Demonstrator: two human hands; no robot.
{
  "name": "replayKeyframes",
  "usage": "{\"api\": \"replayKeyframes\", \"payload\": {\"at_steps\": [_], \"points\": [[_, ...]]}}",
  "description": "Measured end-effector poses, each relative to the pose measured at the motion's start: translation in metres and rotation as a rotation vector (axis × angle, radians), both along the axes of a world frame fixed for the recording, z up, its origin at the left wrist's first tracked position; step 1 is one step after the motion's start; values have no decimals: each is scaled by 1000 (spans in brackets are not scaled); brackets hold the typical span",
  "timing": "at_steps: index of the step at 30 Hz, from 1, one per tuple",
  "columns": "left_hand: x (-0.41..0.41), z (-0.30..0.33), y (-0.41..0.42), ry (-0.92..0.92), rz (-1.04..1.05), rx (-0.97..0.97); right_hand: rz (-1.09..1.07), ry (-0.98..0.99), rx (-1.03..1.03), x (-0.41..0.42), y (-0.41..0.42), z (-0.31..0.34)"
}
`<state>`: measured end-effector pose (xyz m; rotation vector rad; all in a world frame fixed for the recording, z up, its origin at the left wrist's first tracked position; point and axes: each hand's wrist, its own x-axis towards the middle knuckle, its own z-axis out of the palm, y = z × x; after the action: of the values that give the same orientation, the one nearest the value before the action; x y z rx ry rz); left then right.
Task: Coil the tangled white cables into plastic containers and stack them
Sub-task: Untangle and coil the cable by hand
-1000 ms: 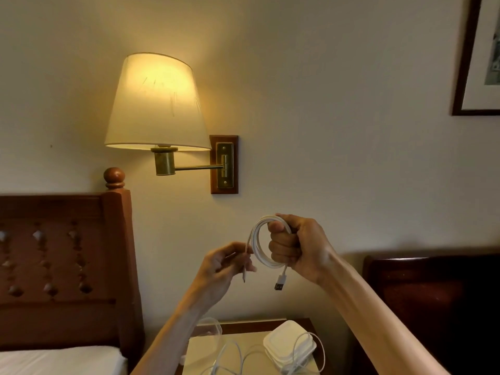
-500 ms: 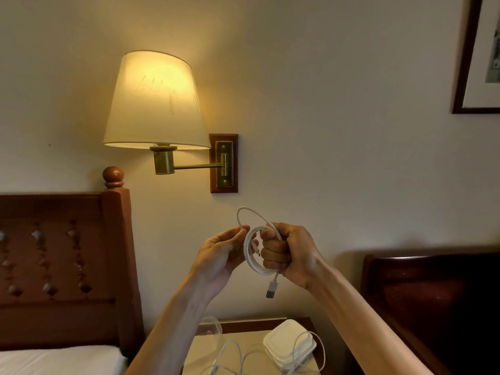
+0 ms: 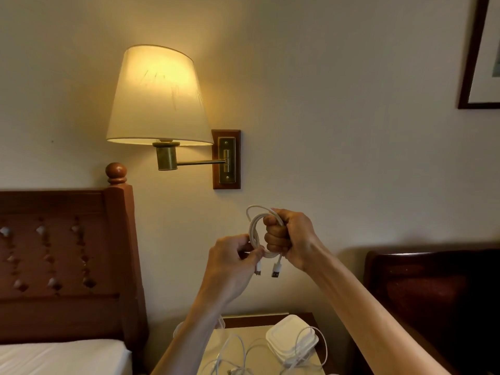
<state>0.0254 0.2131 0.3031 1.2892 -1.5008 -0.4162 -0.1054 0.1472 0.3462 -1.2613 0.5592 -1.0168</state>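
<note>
Right hand point(image 3: 290, 239): fist clamped through the coiled cable point(image 3: 255, 234), keeping the loops together, raised above the nightstand point(image 3: 270, 319).
Left hand point(image 3: 232, 259): pinches the loose end, likely to tuck it.
Containers point(image 3: 290, 341): stacked below, waiting.

A plain cream wall point(image 3: 338, 77) fills most of the frame. At centre left, a lit wall lamp point(image 3: 157, 96) with a pale shade hangs from a brass arm fixed to a wooden backplate point(image 3: 226, 159). At left stands a carved reddish wooden headboard point(image 3: 62, 255) topped by 1 round knob, with a white bed point(image 3: 59, 357) below. A dark-framed picture point(image 3: 480, 55) sits at upper right, and dark wooden furniture point(image 3: 433, 293) at lower right.
</note>
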Motion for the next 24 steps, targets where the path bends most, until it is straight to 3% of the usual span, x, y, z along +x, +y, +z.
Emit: {"api": "replayKeyframes", "payload": {"at_steps": [10,16,18,22,24], "points": [[1,-18,21,-74,52,-71,-50,-44,-10,0,-6,15],[20,6,18,-21,-118,265,-19,21,-66,5,-1,18],[23,21,19,117,-190,301,-8,58,-82,6,1,19],[13,47,9,454,-97,38,1,139,-143,10,6,13],[8,50,1,462,-42,-15,1,154,-162,11,8,11]]}}
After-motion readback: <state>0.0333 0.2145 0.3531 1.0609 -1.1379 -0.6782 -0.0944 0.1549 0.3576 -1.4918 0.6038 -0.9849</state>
